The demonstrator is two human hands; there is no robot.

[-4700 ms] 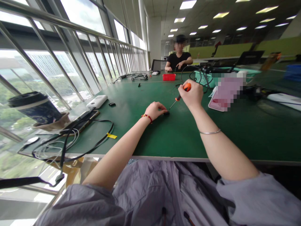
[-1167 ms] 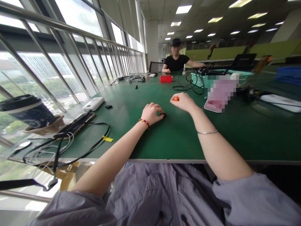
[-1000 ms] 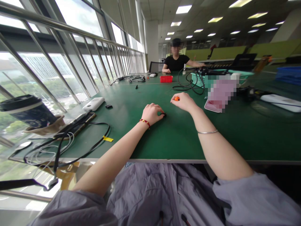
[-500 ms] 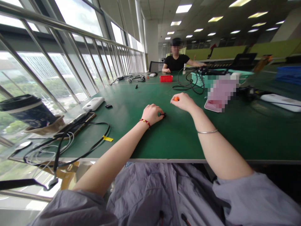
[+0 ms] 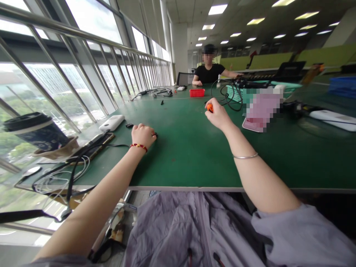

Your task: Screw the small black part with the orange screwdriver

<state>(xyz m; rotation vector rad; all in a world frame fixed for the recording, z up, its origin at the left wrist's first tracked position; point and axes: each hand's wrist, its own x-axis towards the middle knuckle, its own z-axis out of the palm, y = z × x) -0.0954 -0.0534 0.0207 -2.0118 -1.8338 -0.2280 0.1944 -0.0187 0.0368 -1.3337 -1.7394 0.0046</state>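
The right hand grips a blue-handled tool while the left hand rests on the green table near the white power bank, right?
Not blue: in the head view the right hand grips an orange-handled tool; the left hand rests on the green table near the white power bank.

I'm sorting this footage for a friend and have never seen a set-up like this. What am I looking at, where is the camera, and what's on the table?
There is no machine here. The two bare arms belong to a person wearing one camera on the head, so the picture looks forward and down over their own hands. They sit at a long green table beside a window.

The left hand rests on the table, curled around a small black part that peeks out at the fingertips. The right hand grips an orange-handled tool, of which only the handle end shows.

To the left are a white power bank, a phone, loose cables and a coffee cup. At the far end a second person sits behind a red box.
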